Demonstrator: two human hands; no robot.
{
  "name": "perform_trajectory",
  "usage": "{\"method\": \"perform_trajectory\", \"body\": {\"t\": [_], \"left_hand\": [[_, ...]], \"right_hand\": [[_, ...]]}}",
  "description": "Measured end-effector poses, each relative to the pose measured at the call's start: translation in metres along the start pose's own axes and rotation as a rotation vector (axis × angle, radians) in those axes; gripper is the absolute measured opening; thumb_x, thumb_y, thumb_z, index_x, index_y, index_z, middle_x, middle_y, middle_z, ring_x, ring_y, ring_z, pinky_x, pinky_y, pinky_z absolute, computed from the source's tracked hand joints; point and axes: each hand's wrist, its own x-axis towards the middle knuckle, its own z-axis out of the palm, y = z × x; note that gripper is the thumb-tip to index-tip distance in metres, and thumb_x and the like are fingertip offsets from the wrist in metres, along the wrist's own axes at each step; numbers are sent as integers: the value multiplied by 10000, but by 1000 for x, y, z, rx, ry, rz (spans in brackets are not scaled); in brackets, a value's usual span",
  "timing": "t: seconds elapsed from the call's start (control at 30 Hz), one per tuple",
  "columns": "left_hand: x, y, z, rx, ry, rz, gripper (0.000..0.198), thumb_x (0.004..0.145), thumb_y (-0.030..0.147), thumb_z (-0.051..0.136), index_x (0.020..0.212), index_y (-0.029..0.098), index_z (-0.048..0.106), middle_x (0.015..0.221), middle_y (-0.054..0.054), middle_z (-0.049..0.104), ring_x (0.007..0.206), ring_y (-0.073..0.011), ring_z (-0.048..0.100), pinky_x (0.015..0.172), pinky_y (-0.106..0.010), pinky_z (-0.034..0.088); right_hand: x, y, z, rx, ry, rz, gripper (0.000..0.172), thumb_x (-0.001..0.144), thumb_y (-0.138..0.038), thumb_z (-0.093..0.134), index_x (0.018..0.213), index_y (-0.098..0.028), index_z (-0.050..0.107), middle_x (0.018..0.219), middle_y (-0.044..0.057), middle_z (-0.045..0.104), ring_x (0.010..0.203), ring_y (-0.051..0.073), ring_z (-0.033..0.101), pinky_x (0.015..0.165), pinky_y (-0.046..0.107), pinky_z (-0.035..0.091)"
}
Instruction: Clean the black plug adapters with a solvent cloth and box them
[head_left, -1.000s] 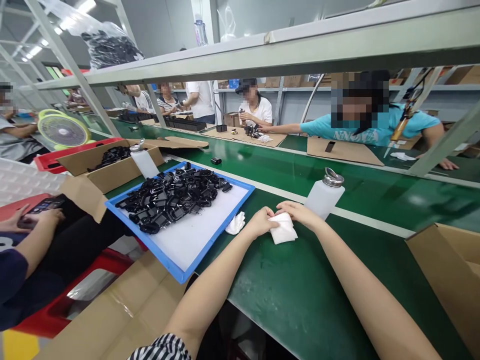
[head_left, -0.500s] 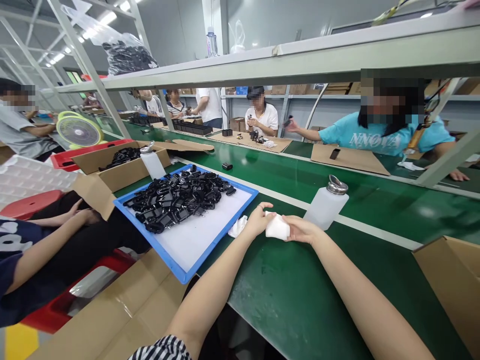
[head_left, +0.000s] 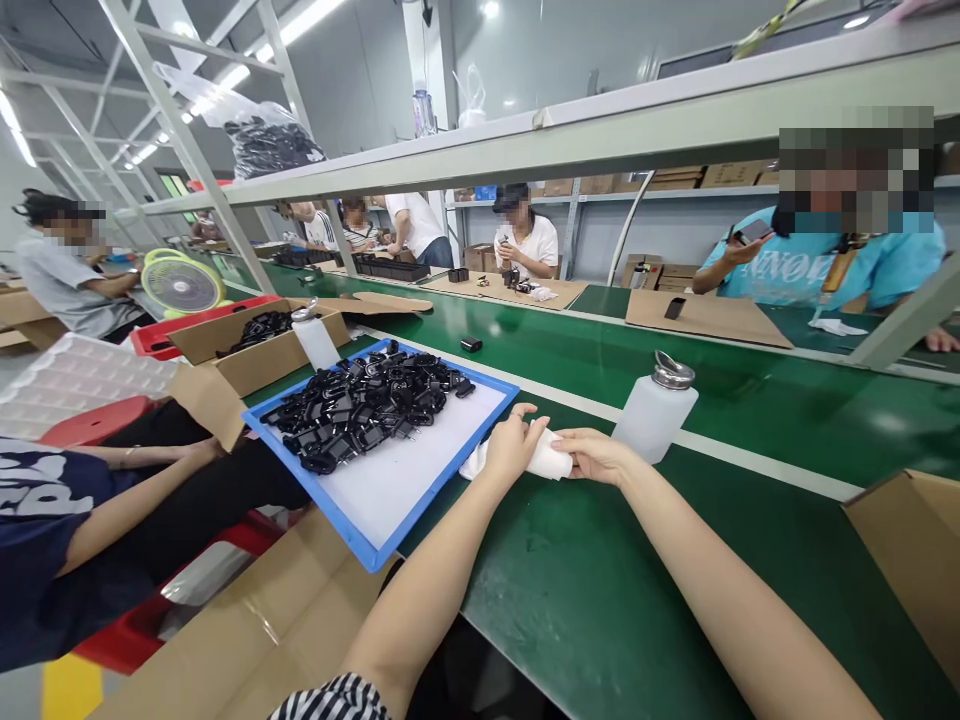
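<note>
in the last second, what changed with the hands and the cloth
The cloth, held open and flat between both hands a second ago, is now bunched into a smaller roll. The left hand has slid over its top; the right hand pinches its right end. Tray, plugs and bottle stayed put.

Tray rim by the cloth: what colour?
Blue tray rim, white floor inside; shows best in the head view.
</note>
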Motion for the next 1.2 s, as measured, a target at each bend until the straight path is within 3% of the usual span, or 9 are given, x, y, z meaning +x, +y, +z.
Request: {"method": "perform_trajectory", "body": {"t": [0.1,0.23,0.43,0.57,0.67,0.73,0.83,1.0,1.2], "left_hand": [[0,0,-2,1,22,1,274,735,357,388,918,170,470,423,48,456,492,-130,491,495,-220,328],[2,-4,-5,-34,42,-20,317,767,389,290,927,167,451,426,52,452,437,-106,476,466,-203,339],[2,-10,1,-22,-39,-15,308,750,388,304,856,164,485,396,65,411,390,-99,446,440,-201,329],[-5,-8,12,36,-137,29,229,727,339,359,768,173,511,405,66,393,430,-101,465,464,-202,318],[-12,-3,19,72,-220,63,208,720,319,370,739,177,521,418,64,397,441,-102,473,479,-205,319],[-16,-1,22,92,-273,81,208,719,316,372,744,180,527,427,61,411,446,-103,475,480,-206,320],[-19,0,25,121,-341,97,212,718,310,371,756,181,534,431,58,428,454,-107,481,490,-206,329],[-19,-2,28,157,-417,116,205,708,296,384,667,181,548,483,39,505,456,-103,476,504,-208,332],[-20,-1,37,161,-366,72,165,689,291,419,670,203,557,443,46,508,478,-115,493,489,-204,327]], "right_hand": [[0,-3,1,-134,55,-35,104,643,-247,503,695,-165,468,605,-9,503,597,103,499,530,217,392],[-17,-24,-2,-305,190,-109,126,527,-140,561,554,-159,439,528,-40,439,558,98,453,468,181,329],[-109,-73,-25,-642,342,-252,206,562,-319,570,696,-167,529,647,4,540,546,129,478,423,205,320],[-141,-74,-66,-620,660,-209,173,575,-333,554,614,-165,559,625,48,557,530,169,477,435,257,334],[-126,-62,-95,-554,1002,-130,96,565,-252,551,595,-162,539,656,79,555,574,204,480,470,290,343],[-107,-58,-100,-463,1172,-222,141,592,-256,517,683,-149,525,720,91,551,620,212,491,497,290,356],[-83,-57,-85,-416,1312,-459,181,663,-280,427,787,-161,486,809,72,538,701,191,493,572,266,370],[-66,-55,-50,-751,1343,-504,178,715,-254,360,842,-181,462,788,69,546,729,203,477,649,289,348],[-61,-40,-49,-902,1307,-579,184,729,-195,326,840,-179,471,862,76,553,819,206,469,743,308,310]]}}
